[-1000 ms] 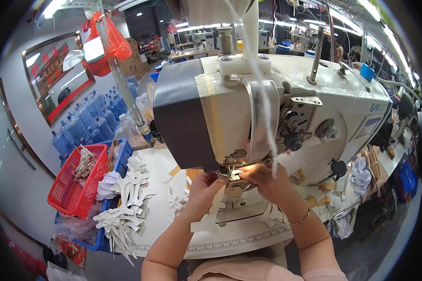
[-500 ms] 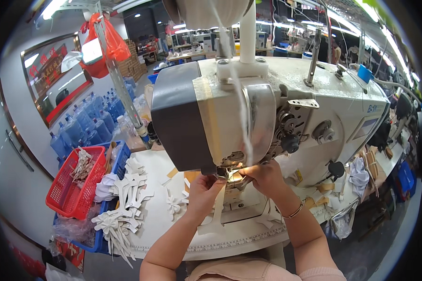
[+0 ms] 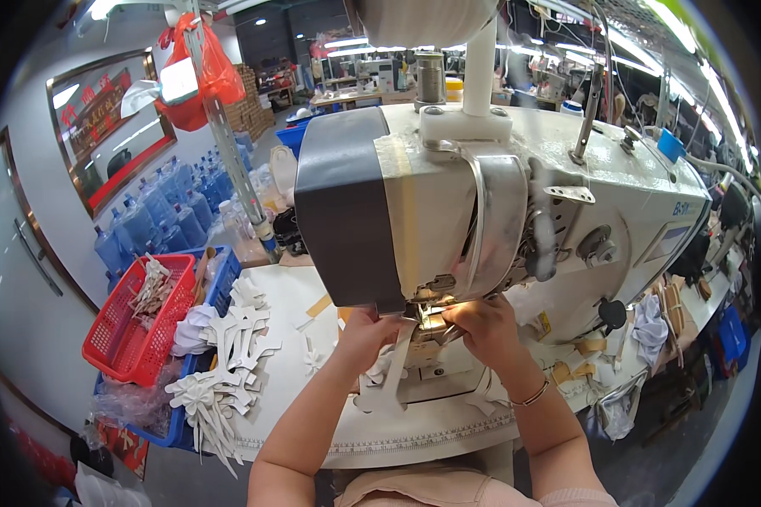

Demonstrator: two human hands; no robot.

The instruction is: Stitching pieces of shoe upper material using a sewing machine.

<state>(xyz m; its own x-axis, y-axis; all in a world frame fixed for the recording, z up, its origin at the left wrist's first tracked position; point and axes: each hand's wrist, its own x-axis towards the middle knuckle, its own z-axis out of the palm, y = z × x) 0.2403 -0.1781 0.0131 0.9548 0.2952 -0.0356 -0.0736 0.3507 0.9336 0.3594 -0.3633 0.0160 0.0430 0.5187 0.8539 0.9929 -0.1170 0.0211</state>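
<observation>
A post-bed sewing machine (image 3: 435, 211) stands in front of me, a small lamp lighting its needle area. My left hand (image 3: 366, 340) is closed just left of the presser foot, its thumb and fingers pinching a white strap-like piece (image 3: 395, 372). One end of the strip hangs toward the machine's base. My right hand (image 3: 485, 328) is at the right side of the foot with its fingers bent together. A small dark, shiny shape shows by its fingertips; what the fingers hold is hidden. Both hands are close under the machine head.
White cut-out shoe-upper pieces (image 3: 228, 355) lie piled on the left of the white table (image 3: 313, 444). Beside them a red basket (image 3: 114, 342) sits on a blue crate (image 3: 173, 431). Tan scraps (image 3: 590, 345) and a white crumpled cloth (image 3: 648, 323) lie at the right.
The view has shifted slightly, so the machine appears further right. Both hands stay at the needle area; the left has turned a little and the strip's loose end hangs lower beside it.
</observation>
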